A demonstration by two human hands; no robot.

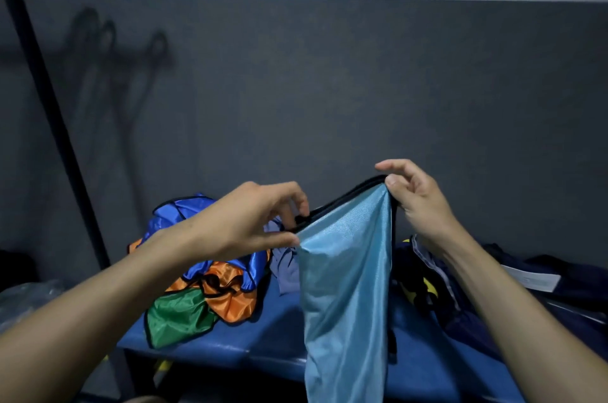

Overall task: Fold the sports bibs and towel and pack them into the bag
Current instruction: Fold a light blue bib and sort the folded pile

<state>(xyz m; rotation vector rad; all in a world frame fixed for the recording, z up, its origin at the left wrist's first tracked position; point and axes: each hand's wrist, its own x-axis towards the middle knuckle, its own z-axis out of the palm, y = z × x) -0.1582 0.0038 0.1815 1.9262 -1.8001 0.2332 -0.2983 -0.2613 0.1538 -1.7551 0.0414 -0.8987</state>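
Presently both hands, left hand (pixel 250 221) and right hand (pixel 414 195), pinch a shiny light-blue black-trimmed bib (pixel 345 287) by its top edge; folding it comes next, the crumpled bib pile (pixel 204 287) waiting at nine o'clock.

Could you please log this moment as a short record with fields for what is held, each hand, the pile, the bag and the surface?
held item: shiny light-blue sports bib with black trim, hanging in the air
left hand: pinch grip on the bib's top black edge
right hand: pinch grip on the bib's raised corner
unfolded pile: crumpled blue, orange and green satin bibs, left on the bench
bag: dark navy bag, on the right, partly hidden
surface: blue padded bench
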